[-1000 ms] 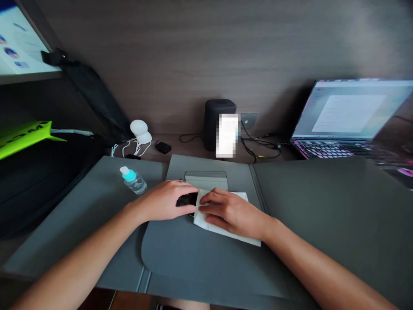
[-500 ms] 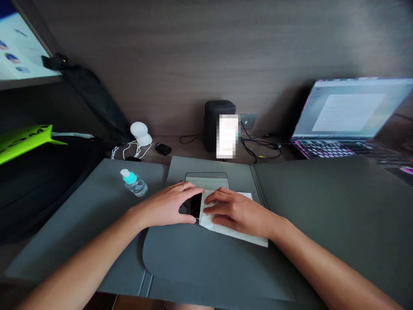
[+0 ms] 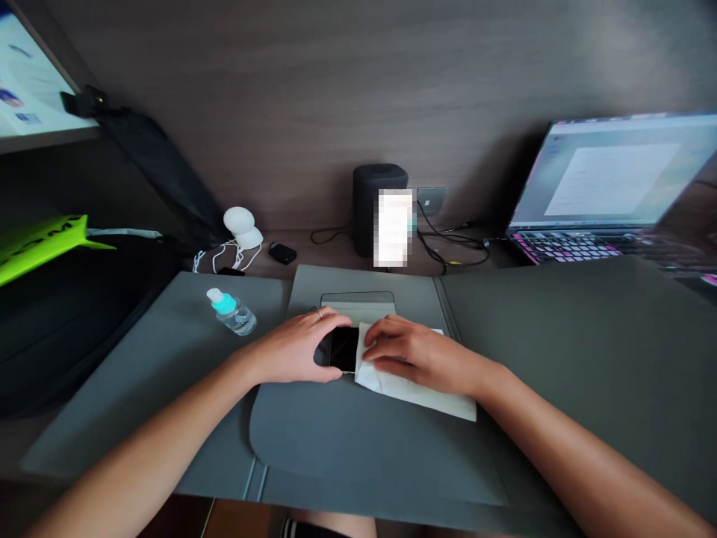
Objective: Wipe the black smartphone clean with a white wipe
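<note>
A smartphone with a dark screen (image 3: 343, 350) lies sideways on the grey desk mat. My left hand (image 3: 299, 347) grips its left end, thumb along the near edge and fingers along the far edge. A folded white tissue (image 3: 426, 394) covers the phone's right part. On top of the tissue rests my right hand (image 3: 411, 351), fingers curled and pressing it against the phone. The phone's right end is hidden beneath tissue and hand.
A clear bottle with a turquoise collar (image 3: 235, 314) stands left on the mat (image 3: 358, 441). Behind are a white camera-like device (image 3: 240, 224), a small black object (image 3: 282, 254), a black speaker (image 3: 365, 217) and cables. An open laptop (image 3: 610, 179) stands at right.
My right hand and the tissue have slid slightly right, baring more of the phone's screen. The left hand keeps its grip on the phone. The view has shifted a little.
</note>
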{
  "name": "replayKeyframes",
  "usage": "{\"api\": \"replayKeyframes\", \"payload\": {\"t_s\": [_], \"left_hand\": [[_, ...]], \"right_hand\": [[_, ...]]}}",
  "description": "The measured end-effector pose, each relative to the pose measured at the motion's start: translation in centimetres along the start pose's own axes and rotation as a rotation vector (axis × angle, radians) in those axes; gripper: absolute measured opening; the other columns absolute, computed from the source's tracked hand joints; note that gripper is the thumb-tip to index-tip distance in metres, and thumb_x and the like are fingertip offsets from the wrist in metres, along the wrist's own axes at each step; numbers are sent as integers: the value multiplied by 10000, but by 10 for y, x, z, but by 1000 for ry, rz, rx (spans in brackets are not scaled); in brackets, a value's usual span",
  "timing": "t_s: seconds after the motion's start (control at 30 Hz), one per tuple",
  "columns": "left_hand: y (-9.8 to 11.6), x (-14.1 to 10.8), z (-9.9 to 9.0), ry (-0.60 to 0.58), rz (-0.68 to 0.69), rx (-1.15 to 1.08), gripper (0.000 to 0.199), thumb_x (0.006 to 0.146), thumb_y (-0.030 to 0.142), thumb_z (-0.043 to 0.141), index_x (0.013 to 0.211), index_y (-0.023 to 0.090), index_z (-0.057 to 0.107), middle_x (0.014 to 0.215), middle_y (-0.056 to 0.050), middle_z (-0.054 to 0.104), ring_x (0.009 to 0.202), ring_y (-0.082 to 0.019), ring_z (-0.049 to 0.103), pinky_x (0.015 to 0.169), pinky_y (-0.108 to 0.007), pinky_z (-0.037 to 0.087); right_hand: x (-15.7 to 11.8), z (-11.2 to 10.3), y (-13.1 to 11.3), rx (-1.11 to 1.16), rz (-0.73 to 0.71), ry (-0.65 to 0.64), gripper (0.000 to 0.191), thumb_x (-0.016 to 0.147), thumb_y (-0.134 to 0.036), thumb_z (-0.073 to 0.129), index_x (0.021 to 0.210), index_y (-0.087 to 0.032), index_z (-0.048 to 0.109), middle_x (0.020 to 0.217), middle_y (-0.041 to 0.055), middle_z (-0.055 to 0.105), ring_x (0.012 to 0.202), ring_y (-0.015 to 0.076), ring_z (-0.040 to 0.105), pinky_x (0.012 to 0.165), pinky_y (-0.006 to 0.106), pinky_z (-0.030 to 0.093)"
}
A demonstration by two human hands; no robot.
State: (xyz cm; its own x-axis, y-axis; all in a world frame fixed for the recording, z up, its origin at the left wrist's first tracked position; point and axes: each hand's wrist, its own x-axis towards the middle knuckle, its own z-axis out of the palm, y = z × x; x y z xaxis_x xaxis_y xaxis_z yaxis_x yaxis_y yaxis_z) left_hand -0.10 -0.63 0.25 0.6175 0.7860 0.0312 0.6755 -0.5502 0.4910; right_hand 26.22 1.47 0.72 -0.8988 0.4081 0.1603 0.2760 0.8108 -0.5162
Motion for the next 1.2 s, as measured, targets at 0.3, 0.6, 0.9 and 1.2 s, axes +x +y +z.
{"api": "replayKeyframes", "payload": {"t_s": [0.3,0.6,0.9,1.2], "left_hand": [[4,0,-2,-59,-51,25,627,710,369,734,1274,239,492,1260,-71,570,997,-262,613,847,-356,480],[6,-3,-6,-95,-78,56,716,749,448,725,1386,246,466,1216,-69,599,987,-265,615,847,-360,468],[7,-4,-4,-75,-47,59,671,764,404,711,1383,259,494,1164,-59,632,906,-241,635,827,-359,483],[6,-5,-4,-81,-61,48,704,766,415,717,1417,280,486,1102,-57,658,862,-234,641,809,-365,492]], "right_hand": [[-5,-5,0,-9,-2,-8,230,977,-239,532,1131,-186,695,1167,105,610,1121,219,524,996,400,438],[-9,-9,3,-18,53,-29,236,963,-261,560,1149,-206,695,1177,96,590,1116,219,542,993,393,440],[-11,-11,7,25,67,-53,241,937,-271,607,1155,-207,691,1166,96,580,1123,214,537,1028,391,413],[-13,-13,4,18,123,-47,282,917,-308,638,1179,-209,680,1191,98,569,1144,223,545,1014,378,425]]}}
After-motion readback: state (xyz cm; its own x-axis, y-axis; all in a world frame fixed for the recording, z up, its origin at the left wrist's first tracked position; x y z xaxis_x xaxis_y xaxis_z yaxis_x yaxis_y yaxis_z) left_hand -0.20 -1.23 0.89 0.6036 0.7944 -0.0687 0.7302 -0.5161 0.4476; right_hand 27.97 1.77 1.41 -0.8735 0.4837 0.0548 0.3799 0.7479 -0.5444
